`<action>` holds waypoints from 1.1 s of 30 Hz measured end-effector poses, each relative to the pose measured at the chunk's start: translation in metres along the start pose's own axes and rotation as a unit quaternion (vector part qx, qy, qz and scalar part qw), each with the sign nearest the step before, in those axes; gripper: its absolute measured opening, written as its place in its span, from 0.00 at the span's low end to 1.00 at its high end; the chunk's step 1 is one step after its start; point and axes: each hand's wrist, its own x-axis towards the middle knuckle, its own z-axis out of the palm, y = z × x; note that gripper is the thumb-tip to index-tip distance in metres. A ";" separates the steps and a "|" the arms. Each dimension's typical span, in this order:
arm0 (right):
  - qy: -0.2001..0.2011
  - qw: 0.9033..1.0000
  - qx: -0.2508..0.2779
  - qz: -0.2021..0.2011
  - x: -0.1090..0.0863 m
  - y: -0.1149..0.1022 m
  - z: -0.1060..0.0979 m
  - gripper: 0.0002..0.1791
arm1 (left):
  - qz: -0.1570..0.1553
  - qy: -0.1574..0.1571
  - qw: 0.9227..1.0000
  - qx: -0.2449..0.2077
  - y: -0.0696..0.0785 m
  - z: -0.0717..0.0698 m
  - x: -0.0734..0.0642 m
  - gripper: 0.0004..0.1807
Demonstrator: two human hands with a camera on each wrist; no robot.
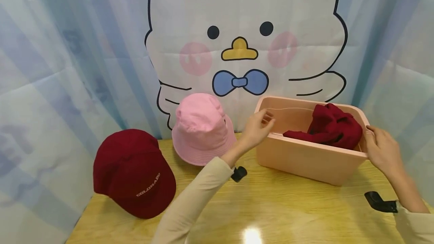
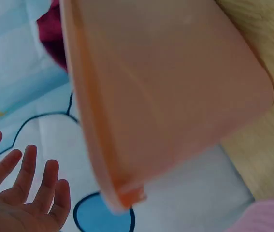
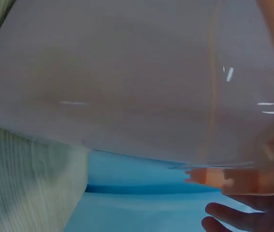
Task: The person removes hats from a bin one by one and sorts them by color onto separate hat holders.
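Wood-grain table [image 1: 285, 214] below; on it, at four o'clock in the head view, a peach plastic bin [image 1: 305, 161]. A maroon COLORADO baseball cap [image 1: 132, 172] sits at eight o'clock, a pink bucket hat [image 1: 202, 131] at the bin's nine. Crumpled maroon cloth [image 1: 335, 125] lies inside the bin, towards three. There the right hand [image 1: 383, 148] meets the rim, its grip unclear; at nine, the left hand's [image 1: 257, 129] fingers are loose, unclenched.
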 end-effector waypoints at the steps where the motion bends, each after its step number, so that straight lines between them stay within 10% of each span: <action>1: -0.007 1.000 0.006 -0.004 -0.001 0.000 0.000 0.27 | 0.010 -0.008 1.000 0.023 0.002 0.007 0.001 0.11; 12: -0.113 0.994 -0.006 0.009 -0.003 -0.010 0.002 0.32 | 0.035 -0.121 0.959 0.253 0.032 0.080 0.016 0.28; 22: -0.077 0.997 -0.004 0.014 -0.006 -0.008 0.002 0.31 | 0.165 -0.063 0.905 0.388 0.058 0.119 0.020 0.28; 27: -0.080 0.997 -0.006 0.014 -0.007 -0.008 0.003 0.31 | 0.148 -0.076 0.894 0.416 0.059 0.123 0.018 0.21; 33: -0.069 0.998 0.003 0.007 -0.007 -0.010 0.003 0.30 | 0.122 -0.059 0.901 0.412 0.052 0.110 0.018 0.10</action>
